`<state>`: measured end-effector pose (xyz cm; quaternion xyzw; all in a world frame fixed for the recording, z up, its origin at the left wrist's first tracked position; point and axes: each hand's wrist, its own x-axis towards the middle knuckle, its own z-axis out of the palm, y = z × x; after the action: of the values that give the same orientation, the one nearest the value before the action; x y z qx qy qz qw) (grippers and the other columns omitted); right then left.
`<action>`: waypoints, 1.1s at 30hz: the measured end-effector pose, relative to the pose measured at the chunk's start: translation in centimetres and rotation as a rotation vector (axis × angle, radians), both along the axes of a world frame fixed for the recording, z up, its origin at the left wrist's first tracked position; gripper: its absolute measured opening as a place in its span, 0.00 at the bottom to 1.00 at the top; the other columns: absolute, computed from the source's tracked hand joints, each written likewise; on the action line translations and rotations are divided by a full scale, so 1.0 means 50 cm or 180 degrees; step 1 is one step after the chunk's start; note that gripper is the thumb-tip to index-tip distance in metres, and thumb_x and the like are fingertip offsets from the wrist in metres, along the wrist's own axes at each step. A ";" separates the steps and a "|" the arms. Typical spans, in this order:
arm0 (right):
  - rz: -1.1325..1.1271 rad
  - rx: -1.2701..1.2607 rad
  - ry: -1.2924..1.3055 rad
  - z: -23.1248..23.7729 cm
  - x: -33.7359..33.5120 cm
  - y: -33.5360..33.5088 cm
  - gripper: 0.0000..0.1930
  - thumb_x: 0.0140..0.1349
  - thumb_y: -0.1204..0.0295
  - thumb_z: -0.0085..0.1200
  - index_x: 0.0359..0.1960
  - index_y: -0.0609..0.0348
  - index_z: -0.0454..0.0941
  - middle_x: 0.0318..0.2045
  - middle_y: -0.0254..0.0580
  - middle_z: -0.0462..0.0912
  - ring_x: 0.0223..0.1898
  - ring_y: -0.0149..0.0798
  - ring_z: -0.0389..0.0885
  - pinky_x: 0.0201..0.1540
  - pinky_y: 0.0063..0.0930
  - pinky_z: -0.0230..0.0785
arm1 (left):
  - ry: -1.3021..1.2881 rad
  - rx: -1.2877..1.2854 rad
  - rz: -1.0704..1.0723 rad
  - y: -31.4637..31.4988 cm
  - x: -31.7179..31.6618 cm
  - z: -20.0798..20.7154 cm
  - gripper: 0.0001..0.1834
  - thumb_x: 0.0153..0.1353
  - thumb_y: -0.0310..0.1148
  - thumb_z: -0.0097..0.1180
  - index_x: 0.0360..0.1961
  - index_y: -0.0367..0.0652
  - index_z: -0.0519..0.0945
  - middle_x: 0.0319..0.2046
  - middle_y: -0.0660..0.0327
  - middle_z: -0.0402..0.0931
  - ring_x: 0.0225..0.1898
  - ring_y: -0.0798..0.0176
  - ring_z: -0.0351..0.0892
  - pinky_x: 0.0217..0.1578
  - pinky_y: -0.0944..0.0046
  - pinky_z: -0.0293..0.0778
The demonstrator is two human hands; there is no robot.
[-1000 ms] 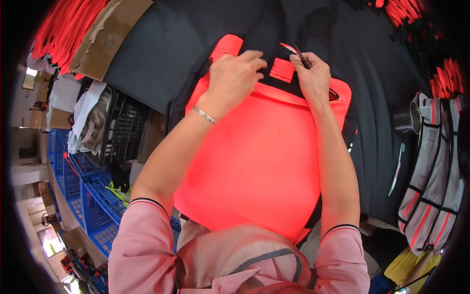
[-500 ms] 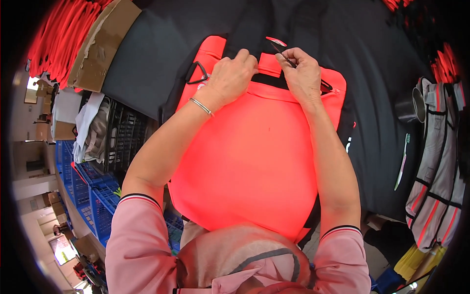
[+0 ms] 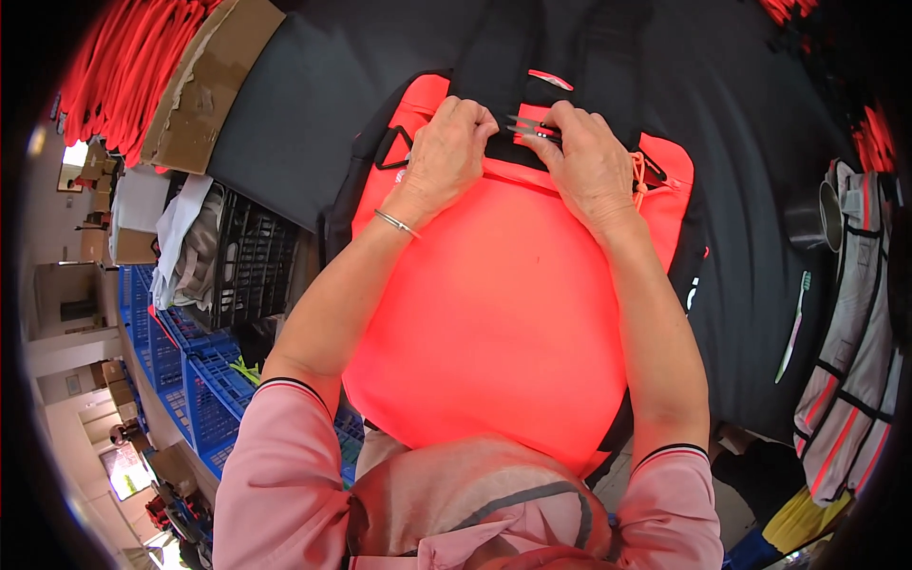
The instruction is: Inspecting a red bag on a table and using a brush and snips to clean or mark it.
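Observation:
A neon coral backpack [image 3: 484, 323] with black straps lies in front of me on dark cloth. At its top edge my left hand [image 3: 442, 157] is closed in a pinch, and what its fingertips hold is too small to make out. My right hand [image 3: 591, 166] grips small thread snips [image 3: 522, 126] just above the bag's top edge. Their two blades are slightly parted and point left, toward my left fingertips. Beside my right wrist an orange cord [image 3: 639, 176] hangs by a black zip opening. A black triangular ring [image 3: 391, 150] sits near my left hand.
A cardboard box [image 3: 204, 85] stands at upper left beside stacked coral pieces [image 3: 123, 76]. Below it are a black crate [image 3: 249, 261] and blue crates [image 3: 204, 380]. At right lie a toothbrush [image 3: 792, 328], a dark cup [image 3: 817, 220] and grey striped bags [image 3: 845, 332].
The snips have turned from pointing up and left to pointing left, with their blades now showing between my hands. The orange cord has come into sight by my right wrist.

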<state>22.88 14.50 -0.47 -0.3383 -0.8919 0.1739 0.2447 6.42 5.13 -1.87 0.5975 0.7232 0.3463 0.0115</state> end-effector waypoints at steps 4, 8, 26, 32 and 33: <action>0.0340 0.0375 0.0195 -0.016 -0.004 0.002 0.13 0.56 0.65 0.65 0.32 0.57 0.73 0.28 0.35 0.76 0.32 0.42 0.73 0.36 0.39 0.68 | -0.0027 0.0047 -0.0061 0.003 0.001 -0.004 0.05 0.63 0.27 0.57 0.34 0.39 0.74 0.32 0.55 0.73 0.31 0.48 0.77 0.31 0.52 0.75; 0.0456 0.0575 0.0197 -0.027 -0.013 0.005 0.12 0.55 0.67 0.65 0.31 0.56 0.74 0.27 0.35 0.74 0.32 0.40 0.72 0.37 0.36 0.65 | -0.0124 0.0026 -0.0005 0.004 0.004 -0.006 0.03 0.63 0.26 0.57 0.34 0.38 0.75 0.31 0.56 0.73 0.30 0.53 0.77 0.32 0.57 0.73; 0.0154 -0.0414 0.0086 0.014 0.002 0.011 0.13 0.53 0.66 0.68 0.34 0.57 0.77 0.28 0.40 0.80 0.35 0.43 0.78 0.39 0.39 0.70 | 0.0523 0.0719 -0.1241 -0.066 0.050 0.020 0.07 0.58 0.28 0.61 0.28 0.42 0.74 0.28 0.60 0.73 0.31 0.55 0.76 0.37 0.55 0.71; -0.0105 -0.1532 0.0952 0.018 0.002 0.007 0.14 0.53 0.66 0.69 0.34 0.60 0.78 0.27 0.39 0.83 0.30 0.36 0.81 0.35 0.31 0.72 | 0.1240 0.1260 0.0595 -0.030 -0.041 0.103 0.17 0.53 0.43 0.67 0.36 0.43 0.78 0.30 0.58 0.79 0.42 0.54 0.79 0.43 0.54 0.69; 0.0238 -0.1794 0.1095 0.012 -0.001 -0.002 0.13 0.54 0.68 0.69 0.36 0.61 0.80 0.28 0.40 0.84 0.30 0.34 0.81 0.36 0.28 0.72 | 0.0806 0.0634 0.0897 -0.022 -0.076 0.103 0.23 0.51 0.47 0.68 0.40 0.40 0.78 0.32 0.55 0.80 0.42 0.52 0.80 0.44 0.54 0.71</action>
<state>22.82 14.42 0.14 -0.3253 -0.7661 0.4772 0.2819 2.62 4.02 3.29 0.5274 0.7574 0.3364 -0.1870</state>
